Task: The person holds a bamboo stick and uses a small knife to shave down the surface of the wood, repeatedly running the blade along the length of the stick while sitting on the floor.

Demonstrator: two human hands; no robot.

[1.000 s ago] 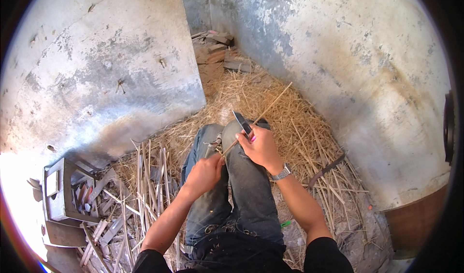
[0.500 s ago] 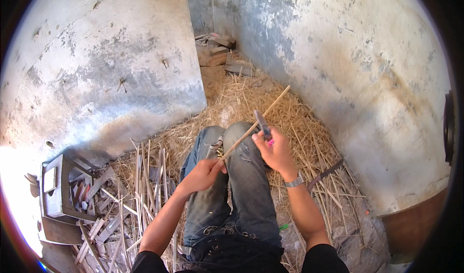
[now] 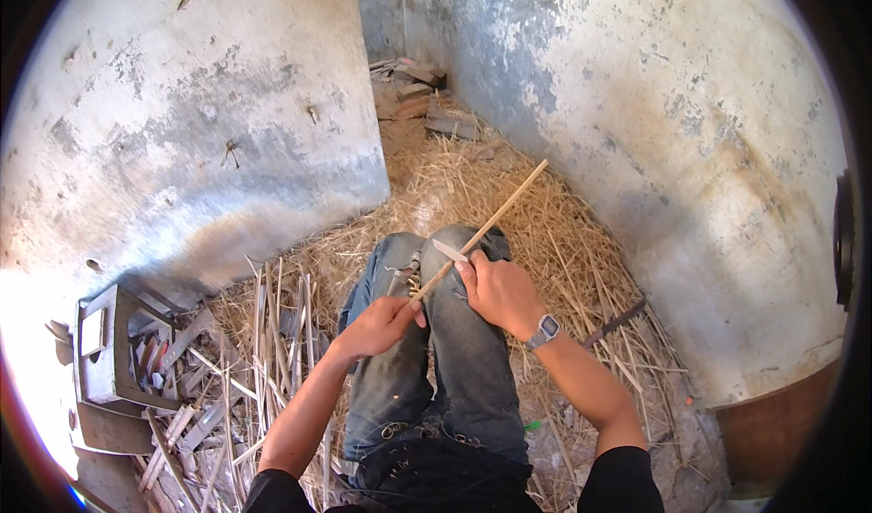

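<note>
My left hand (image 3: 380,326) is closed round the lower end of a thin wooden stick (image 3: 505,208), above my left knee. The stick slants up and to the right across my jeans (image 3: 386,395). My right hand (image 3: 502,293) is closed on a knife, its handle hidden in the fingers. The pale knife blade (image 3: 450,251) points up and left and crosses the stick near its middle. The right thumb lies close against the stick by the blade.
Straw and wood shavings (image 3: 518,186) cover the floor round my legs. A wooden stool (image 3: 123,354) lies tipped at the left, beside long loose strips (image 3: 272,331). Bricks (image 3: 418,90) are piled in the far corner between peeling walls (image 3: 654,149). A dark strap (image 3: 613,324) lies at right.
My right hand has moved down and slightly left along the stick, and the wrist has turned. The blade now lies flatter across the stick. The left hand and stick have hardly moved.
</note>
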